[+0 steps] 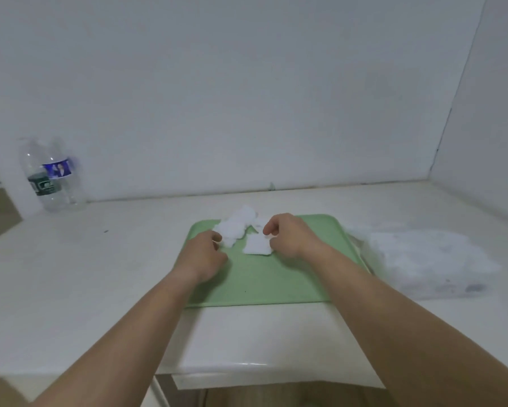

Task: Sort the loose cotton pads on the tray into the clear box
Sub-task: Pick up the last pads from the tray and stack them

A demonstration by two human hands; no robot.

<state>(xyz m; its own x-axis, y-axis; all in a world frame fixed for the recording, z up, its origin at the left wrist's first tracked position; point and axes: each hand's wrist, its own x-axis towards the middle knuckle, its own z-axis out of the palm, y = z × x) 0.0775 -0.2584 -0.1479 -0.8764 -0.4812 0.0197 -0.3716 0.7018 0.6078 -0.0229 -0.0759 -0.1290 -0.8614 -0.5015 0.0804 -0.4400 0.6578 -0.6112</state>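
Observation:
A green tray lies on the white counter. A heap of loose white cotton pads sits at its far left corner, and a flat square cotton pad lies just right of the heap. My left hand is at the heap's near left edge with its fingers curled; whether it holds a pad is hidden. My right hand pinches the square pad's far right corner between thumb and forefinger. The clear box stands right of the tray, blurred.
Two clear plastic bottles stand at the back left against the white wall. A side wall closes off the right. The counter's front edge runs below the tray, with a drawer front under it.

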